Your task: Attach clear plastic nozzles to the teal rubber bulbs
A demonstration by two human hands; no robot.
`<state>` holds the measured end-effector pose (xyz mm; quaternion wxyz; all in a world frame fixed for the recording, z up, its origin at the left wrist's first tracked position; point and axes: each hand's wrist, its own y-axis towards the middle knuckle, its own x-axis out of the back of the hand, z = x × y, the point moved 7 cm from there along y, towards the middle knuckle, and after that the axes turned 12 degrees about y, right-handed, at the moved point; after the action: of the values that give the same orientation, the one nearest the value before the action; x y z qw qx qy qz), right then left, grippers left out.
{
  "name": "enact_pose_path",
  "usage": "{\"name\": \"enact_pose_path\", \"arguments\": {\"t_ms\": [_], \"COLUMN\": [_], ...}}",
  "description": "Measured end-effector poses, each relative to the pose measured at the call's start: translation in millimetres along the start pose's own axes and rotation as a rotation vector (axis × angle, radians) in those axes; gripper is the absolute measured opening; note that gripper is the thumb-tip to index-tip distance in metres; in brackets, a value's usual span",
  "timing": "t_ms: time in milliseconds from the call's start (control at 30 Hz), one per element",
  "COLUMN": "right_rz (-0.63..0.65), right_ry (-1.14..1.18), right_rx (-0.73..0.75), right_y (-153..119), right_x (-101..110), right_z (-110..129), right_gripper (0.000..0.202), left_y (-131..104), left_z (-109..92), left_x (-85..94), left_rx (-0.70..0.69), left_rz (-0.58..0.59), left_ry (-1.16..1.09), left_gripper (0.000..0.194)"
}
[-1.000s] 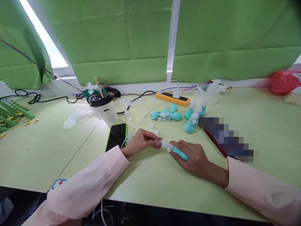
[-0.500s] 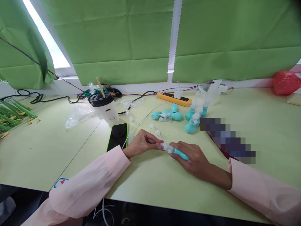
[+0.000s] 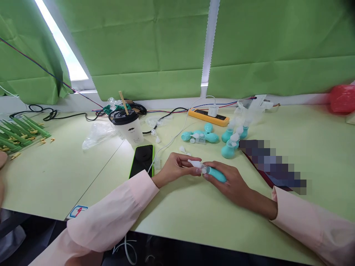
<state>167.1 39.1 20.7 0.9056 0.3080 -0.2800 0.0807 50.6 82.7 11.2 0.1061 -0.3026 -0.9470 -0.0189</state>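
A nasal aspirator with a turquoise bulb [image 3: 217, 175], a clear middle chamber and a white pointed nozzle [image 3: 195, 163] is held between both hands above the table. My right hand [image 3: 234, 183] wraps its fingers round the bulb. With thumb and fingers, my left hand [image 3: 177, 166] grips the nozzle end, which points up and left. Just beyond my left hand lie loose white nozzles [image 3: 182, 149], partly hidden by it. More turquoise bulbs [image 3: 212, 137] with clear parts lie farther back, and assembled aspirators [image 3: 228, 150] stand to their right.
A phone with a green edge [image 3: 142, 162] lies left of my left hand, a white cable passing beside it. Behind it stands a lidded paper cup [image 3: 129, 130] with a straw. An orange power strip [image 3: 208, 117] sits at the back. Green sticks [image 3: 23, 133] lie far left; a dark-red-edged object [image 3: 260, 171], blurred, is right.
The nozzle has swung from lying nearly level to pointing up, and my left fingers have shifted toward the chamber. The whole view has moved slightly. Part of another person's hand appears at the left edge.
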Motion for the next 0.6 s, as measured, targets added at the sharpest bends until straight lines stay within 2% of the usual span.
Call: {"name": "enact_pose_path", "arguments": {"t_ms": [133, 233, 333, 400, 533, 600], "right_rz": [0.001, 0.018, -0.080, -0.156, -0.275, -0.304], "right_ry": [-0.038, -0.093, -0.196, -0.257, -0.265, -0.267], "right_rx": [-0.007, 0.145, 0.256, 0.233, 0.187, 0.217], "right_y": [1.3, 3.1, 4.7, 6.1, 5.8, 5.0], "right_x": [3.1, 3.6, 10.4, 15.6, 24.6, 27.3], "right_z": [-1.2, 4.3, 6.1, 0.5, -13.3, -16.1], "right_gripper": [0.024, 0.020, 0.019, 0.021, 0.036, 0.044], "left_y": [-1.4, -6.4, -10.6, -11.3, -8.6, -4.7], "left_z": [-7.0, -13.8, -21.9, -26.6, -30.2, -26.7], "left_x": [-1.4, 0.7, 2.9, 11.2, 37.5, 45.2], "left_rx": [-0.106, -0.185, -0.252, -0.271, -0.257, -0.223], "left_rz": [-0.062, -0.124, -0.138, -0.205, -0.428, -0.463], "left_ry": [0.084, 0.205, 0.267, 0.348, 0.605, 0.726], "left_gripper": [0.042, 0.037, 0.038, 0.034, 0.024, 0.023]}}
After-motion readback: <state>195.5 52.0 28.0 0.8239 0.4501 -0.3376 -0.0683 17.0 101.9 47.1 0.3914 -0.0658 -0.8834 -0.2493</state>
